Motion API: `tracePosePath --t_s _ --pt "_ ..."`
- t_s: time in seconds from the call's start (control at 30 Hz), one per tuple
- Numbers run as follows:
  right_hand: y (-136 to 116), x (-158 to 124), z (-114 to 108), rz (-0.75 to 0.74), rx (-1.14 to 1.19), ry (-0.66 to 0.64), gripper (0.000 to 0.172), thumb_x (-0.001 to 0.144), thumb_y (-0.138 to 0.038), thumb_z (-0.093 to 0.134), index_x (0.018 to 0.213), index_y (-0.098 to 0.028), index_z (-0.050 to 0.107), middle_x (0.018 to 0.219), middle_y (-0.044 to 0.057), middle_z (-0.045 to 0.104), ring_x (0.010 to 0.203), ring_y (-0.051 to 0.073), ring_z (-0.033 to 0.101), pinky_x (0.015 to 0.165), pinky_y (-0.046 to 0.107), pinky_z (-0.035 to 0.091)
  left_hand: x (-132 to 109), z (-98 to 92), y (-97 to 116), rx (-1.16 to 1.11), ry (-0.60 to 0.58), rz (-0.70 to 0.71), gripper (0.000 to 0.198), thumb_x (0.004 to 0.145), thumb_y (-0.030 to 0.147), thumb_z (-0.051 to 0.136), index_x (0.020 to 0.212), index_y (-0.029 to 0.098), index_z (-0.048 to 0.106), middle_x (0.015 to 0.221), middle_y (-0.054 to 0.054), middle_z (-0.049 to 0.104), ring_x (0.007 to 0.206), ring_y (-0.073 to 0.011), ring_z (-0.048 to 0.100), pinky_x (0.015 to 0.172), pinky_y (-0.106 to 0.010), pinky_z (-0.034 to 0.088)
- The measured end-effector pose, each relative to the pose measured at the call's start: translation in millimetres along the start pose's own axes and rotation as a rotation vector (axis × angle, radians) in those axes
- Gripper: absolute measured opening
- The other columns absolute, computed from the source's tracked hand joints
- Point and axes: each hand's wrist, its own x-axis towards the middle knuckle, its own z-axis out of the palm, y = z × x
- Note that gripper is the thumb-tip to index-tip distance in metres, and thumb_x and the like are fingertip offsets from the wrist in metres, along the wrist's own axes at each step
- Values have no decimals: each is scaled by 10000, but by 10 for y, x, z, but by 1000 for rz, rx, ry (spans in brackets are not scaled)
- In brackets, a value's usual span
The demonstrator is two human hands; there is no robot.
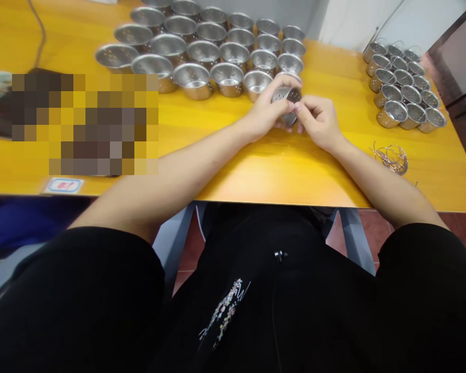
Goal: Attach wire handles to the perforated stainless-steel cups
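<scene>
Both hands meet over the yellow table (279,171), holding one small perforated metal cup (286,98) tilted on its side. My left hand (266,111) wraps its fingers round the cup's left side. My right hand (319,120) pinches at the cup's right rim with thumb and fingers pressed together. Just behind the hands stands a large block of several like metal cups (217,49) in rows, openings up.
A second group of several metal cups with wire handles (406,83) stands at the far right. A small tangle of thin wire pieces (392,158) lies right of my right forearm. A blurred-out patch (85,124) and a cable (39,31) sit at the left.
</scene>
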Motion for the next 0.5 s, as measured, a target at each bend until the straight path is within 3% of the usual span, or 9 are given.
tracePosePath --t_s 0.2,0.4,0.5 --pt "33 31 12 -8 1 3 819 1213 -998 687 824 -278 716 660 -9 659 618 183 645 700 357 631 -3 1 -16 -21 13 50 470 845 349 907 1277 329 723 1207 16 859 810 -186 831 638 -300 690" --pt "73 79 13 -1 23 11 892 1148 -1098 662 766 -292 629 626 -10 603 622 197 639 719 380 669 38 -15 -41 -37 45 -13 462 834 430 891 1240 340 688 1235 -3 850 939 -253 870 811 -403 774" --pt "180 133 21 44 138 35 946 1041 -1179 712 738 -303 523 616 -32 511 559 179 588 625 373 614 39 -25 -33 -61 40 -25 489 836 472 880 1262 338 680 1261 -26 844 1013 -286 885 843 -421 770"
